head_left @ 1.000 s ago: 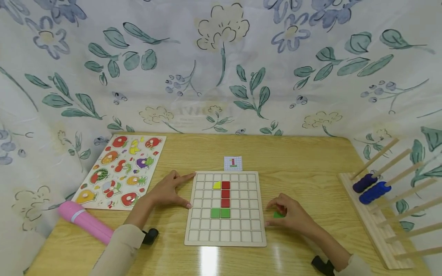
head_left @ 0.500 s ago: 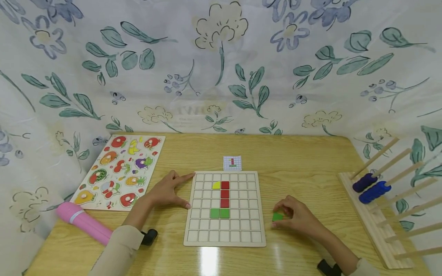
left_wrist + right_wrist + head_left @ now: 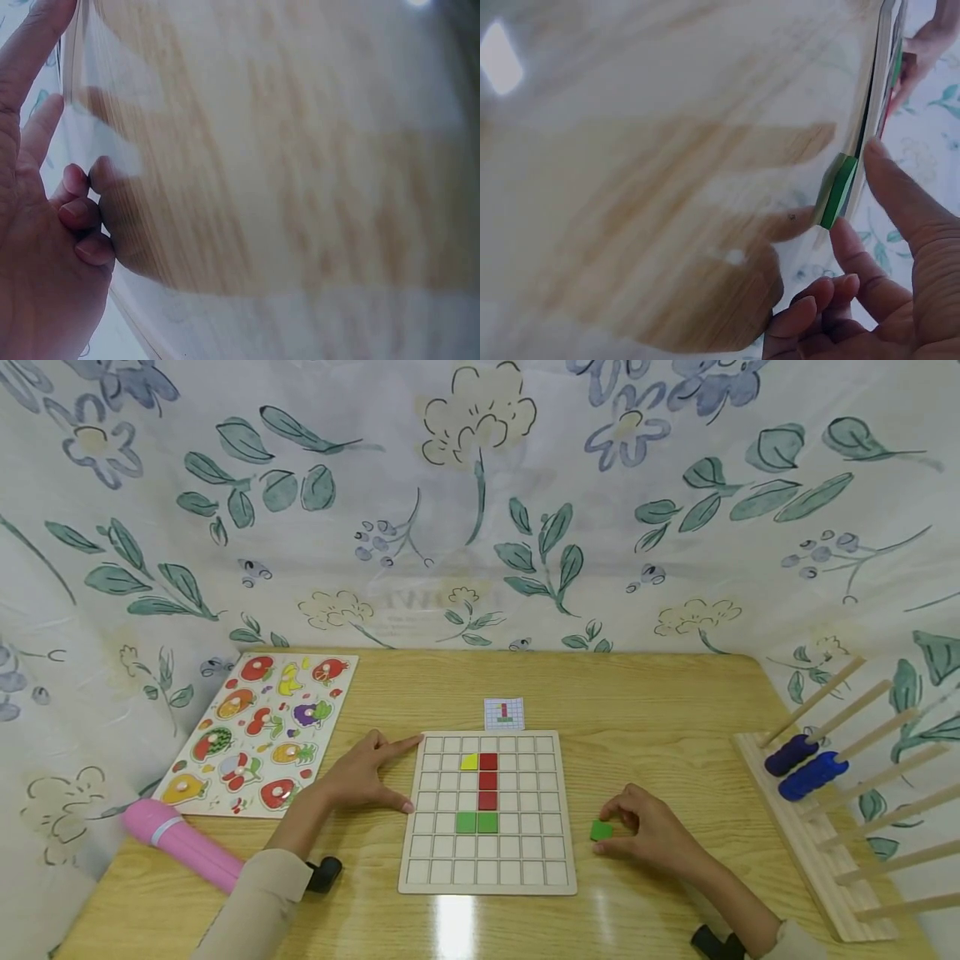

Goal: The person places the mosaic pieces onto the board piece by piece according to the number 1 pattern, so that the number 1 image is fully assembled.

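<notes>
A square wooden grid board (image 3: 525, 847) lies flat on the table. On it stand a column of red tiles (image 3: 488, 781), a yellow quarter-shaped tile (image 3: 469, 762) beside the top red one, and two green tiles (image 3: 476, 822) below. My left hand (image 3: 362, 774) rests at the board's left side, thumb and index finger stretched apart along its edge; the left wrist view shows its other fingers curled. To the board's right, my right hand (image 3: 647, 828) pinches a loose green tile (image 3: 601, 830) between thumb and index fingertips, low at the tabletop. The right wrist view shows this tile (image 3: 837, 191) edge-on.
A small printed pattern card (image 3: 504, 714) touches the board's far edge. Left of the board lie a fruit puzzle board (image 3: 262, 735) and a pink tube-shaped object (image 3: 187, 845). A wooden peg rack (image 3: 813, 843) with blue rings stands at the right. Floral cloth hangs behind.
My right hand has moved slightly right, away from the board, and the green tile in its fingertips shows more fully. The left hand has stayed at the board's edge.
</notes>
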The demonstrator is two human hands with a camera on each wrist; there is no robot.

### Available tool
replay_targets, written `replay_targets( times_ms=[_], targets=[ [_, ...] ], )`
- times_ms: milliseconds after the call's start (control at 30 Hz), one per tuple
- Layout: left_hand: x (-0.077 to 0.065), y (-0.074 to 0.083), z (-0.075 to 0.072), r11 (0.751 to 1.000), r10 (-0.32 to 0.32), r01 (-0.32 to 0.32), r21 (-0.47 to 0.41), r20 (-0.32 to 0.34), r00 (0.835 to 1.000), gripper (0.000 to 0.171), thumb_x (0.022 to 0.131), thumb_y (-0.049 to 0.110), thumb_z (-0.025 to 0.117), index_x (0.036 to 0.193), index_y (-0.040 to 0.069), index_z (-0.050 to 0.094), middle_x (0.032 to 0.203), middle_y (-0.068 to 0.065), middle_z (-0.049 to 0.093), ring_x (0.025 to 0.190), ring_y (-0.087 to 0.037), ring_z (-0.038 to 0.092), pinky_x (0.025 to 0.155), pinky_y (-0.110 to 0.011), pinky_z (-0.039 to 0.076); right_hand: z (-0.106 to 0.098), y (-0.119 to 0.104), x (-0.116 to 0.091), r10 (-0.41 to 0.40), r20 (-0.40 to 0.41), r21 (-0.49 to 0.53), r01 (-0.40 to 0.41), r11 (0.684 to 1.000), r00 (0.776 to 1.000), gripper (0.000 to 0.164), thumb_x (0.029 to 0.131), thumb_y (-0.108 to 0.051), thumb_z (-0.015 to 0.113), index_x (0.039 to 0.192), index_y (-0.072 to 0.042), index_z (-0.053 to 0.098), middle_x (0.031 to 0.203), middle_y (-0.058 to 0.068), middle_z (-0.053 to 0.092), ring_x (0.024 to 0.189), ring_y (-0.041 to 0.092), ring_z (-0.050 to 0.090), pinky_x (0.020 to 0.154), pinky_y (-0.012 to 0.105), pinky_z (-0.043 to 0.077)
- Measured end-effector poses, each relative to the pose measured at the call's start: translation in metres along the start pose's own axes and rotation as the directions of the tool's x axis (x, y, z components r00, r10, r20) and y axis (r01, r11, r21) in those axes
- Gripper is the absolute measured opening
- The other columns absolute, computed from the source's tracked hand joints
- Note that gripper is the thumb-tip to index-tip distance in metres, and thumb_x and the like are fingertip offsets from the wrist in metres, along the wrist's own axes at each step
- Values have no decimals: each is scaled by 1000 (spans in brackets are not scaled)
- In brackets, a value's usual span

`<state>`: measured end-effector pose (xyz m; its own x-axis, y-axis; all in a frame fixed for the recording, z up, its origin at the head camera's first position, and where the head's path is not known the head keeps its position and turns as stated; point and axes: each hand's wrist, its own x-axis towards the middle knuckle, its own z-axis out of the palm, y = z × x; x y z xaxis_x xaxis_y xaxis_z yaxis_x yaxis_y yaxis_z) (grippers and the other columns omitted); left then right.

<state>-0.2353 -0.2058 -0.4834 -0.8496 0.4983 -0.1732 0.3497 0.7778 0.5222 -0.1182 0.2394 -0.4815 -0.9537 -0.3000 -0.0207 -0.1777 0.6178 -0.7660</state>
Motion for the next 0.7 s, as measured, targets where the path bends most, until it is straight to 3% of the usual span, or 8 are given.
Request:
replay_targets(
  times_ms=[233, 500, 700],
  targets=[
    [2, -2, 0, 1000, 2, -2, 1, 0, 1000, 110, 59, 65, 86, 153, 32, 39, 96, -4, 31, 84, -18, 33, 71, -33, 30, 1, 1, -1, -60, -50, -70, 57, 996, 997, 28, 71, -20, 89, 91, -9, 72, 77, -4, 40, 69, 1, 34, 59, 22, 34],
    [1, 0, 0, 1000, -2, 2, -1, -2, 1000, 110, 59, 64, 87, 153, 31, 39, 96, -4, 30, 84, -18, 33, 71, -32, 30, 2, 0, -1, -124, -53, -125, 117, 985, 991, 22, 72, -20, 88, 85, -10, 73, 74, -6, 41, 66, -1, 33, 56, 20, 34],
    [0, 0, 0, 1000, -1, 1, -6, 2, 1000, 110, 60, 63, 87, 153, 30, 39, 96, -5, 31, 83, -18, 33, 71, -32, 30, 4, 3, -2, -108, -80, -22, 106, 994, 991, 19, 72, -15, 88, 85, -11, 74, 73, -5, 44, 66, 1, 38, 56, 21, 37]
  ],
)
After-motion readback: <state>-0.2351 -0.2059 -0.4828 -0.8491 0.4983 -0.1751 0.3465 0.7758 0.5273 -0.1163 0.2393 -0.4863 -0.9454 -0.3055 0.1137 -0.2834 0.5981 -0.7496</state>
